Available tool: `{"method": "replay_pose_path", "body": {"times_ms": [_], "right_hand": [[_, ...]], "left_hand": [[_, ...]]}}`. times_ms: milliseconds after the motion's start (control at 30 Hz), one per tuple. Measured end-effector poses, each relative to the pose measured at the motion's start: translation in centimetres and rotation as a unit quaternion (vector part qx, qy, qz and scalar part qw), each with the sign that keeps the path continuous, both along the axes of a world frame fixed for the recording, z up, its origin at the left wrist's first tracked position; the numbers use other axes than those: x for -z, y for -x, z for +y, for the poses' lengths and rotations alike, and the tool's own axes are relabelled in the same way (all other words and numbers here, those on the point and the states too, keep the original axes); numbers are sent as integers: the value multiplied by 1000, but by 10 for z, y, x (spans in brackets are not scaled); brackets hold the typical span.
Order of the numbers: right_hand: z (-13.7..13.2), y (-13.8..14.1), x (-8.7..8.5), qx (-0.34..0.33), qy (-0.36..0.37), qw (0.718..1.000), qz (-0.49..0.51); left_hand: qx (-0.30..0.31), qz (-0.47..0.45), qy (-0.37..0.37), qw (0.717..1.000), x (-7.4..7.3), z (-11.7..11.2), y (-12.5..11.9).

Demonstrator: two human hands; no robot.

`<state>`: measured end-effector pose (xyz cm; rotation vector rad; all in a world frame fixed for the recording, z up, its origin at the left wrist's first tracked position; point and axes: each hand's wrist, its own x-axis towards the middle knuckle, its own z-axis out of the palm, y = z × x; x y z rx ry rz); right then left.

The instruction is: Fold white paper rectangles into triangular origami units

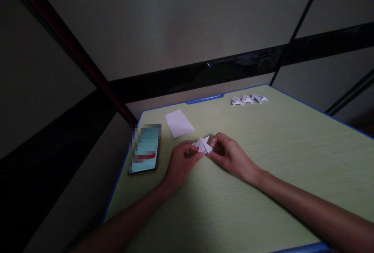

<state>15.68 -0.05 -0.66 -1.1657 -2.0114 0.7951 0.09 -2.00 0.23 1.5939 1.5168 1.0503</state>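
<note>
The folded paper piece (pixel 202 145) is resting on the green table (pixel 263 206), toward its left half, and both hands are gripping it. The left hand (pixel 181 161) is pinching the piece's left side with narrowed fingertips, while the right hand (pixel 229 155) is curling its fingers closed on the right side. A white sheet (pixel 179 123) is lying just behind them, a phone (pixel 145 149) is sitting near the table's left edge, and a row of finished paper figures (pixel 248 99) is sitting at the far edge.

A dim home room, it seems. Plain walls (pixel 175 19), a small green tabletop (pixel 277 155) bearing a phone (pixel 145 148) and folded paper (pixel 202 144).
</note>
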Motion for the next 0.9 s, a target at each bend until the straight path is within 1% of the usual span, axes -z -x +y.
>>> {"method": "replay_pose_path", "body": {"times_ms": [100,167,267,400,533,667,767,900], "right_hand": [[1,1,-5,-19,71,995,71],[1,1,-11,-47,112,987,104],[1,0,-17,-89,153,978,113],[0,0,-17,-132,184,965,133],[0,1,-14,-133,213,955,157],[0,1,-13,-113,215,955,169],[1,1,-14,-120,227,949,182],[2,0,-17,-144,265,933,199]], "left_hand": [[-16,-34,26,999,1,0,-1],[-12,-73,35,997,2,0,-1],[18,-131,38,990,3,-1,-2],[57,-168,45,983,4,-3,-5],[95,-167,54,980,3,-2,-6],[123,-143,48,981,3,0,-4],[116,-128,29,985,4,-1,-4],[93,-129,13,987,6,-2,-3]]}}
